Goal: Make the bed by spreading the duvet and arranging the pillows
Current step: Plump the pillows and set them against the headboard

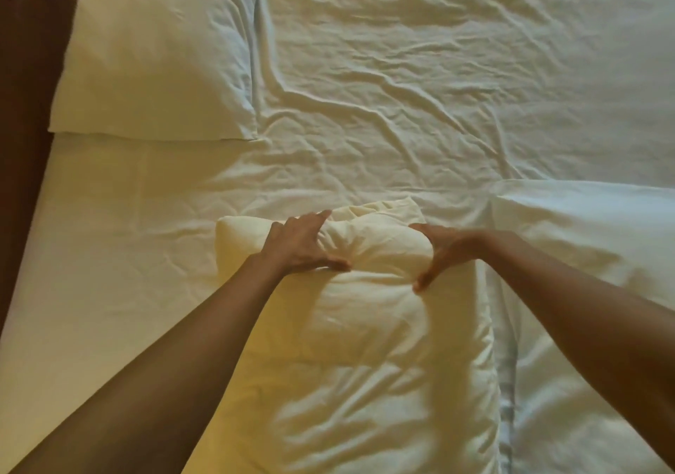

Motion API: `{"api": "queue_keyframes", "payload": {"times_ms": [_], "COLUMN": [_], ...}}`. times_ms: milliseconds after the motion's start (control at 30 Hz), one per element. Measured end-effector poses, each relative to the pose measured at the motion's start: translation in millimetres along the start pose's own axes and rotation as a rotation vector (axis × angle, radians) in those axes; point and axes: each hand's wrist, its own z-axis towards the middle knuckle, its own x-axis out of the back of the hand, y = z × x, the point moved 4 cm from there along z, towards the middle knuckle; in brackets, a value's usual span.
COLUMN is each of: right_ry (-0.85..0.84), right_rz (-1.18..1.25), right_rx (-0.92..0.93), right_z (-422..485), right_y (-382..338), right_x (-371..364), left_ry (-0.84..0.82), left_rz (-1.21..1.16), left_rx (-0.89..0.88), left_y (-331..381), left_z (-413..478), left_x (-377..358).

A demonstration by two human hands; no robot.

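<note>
A white pillow [365, 345] lies lengthwise in front of me on the wrinkled white sheet [401, 90]. My left hand [299, 243] and my right hand [449, 250] both grip its far end, thumbs on top and fingers round the bunched edge, squeezing the filling between them. A second white pillow [157, 53] lies flat at the upper left, against the headboard side. The folded white duvet [591, 291] lies at the right, beside the pillow I hold.
A dark brown headboard [25, 71] runs down the left edge of the bed. The sheet is creased across the middle and far side.
</note>
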Motion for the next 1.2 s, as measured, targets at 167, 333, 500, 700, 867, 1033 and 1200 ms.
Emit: {"api": "queue_keyframes", "payload": {"times_ms": [167,333,500,700,867,1033,1200], "right_ry": [-0.128,-0.046,0.106,0.000,-0.148,-0.049,-0.071], "right_rz": [0.040,-0.025,-0.270,-0.302,-0.324,-0.415,-0.310], "right_rx": [-0.013,0.103,0.057,0.070,-0.007,0.030,0.157], "right_z": [39,32,25,86,142,173,173], "right_y": [-4,-38,-97,-99,-91,-79,-87], "right_x": [-6,34,92,68,48,38,34], "left_ry": [-0.109,-0.063,0.089,-0.477,-0.711,-0.722,-0.710], "left_rz": [0.026,-0.106,-0.313,-0.268,-0.269,-0.226,-0.301], "left_rx": [0.031,0.075,0.156,0.067,-0.001,0.085,0.035], "left_y": [-5,-19,-54,-95,-116,-132,-120], "left_z": [12,16,25,62,105,147,137], "left_x": [-4,17,38,36,-10,-48,-45]}}
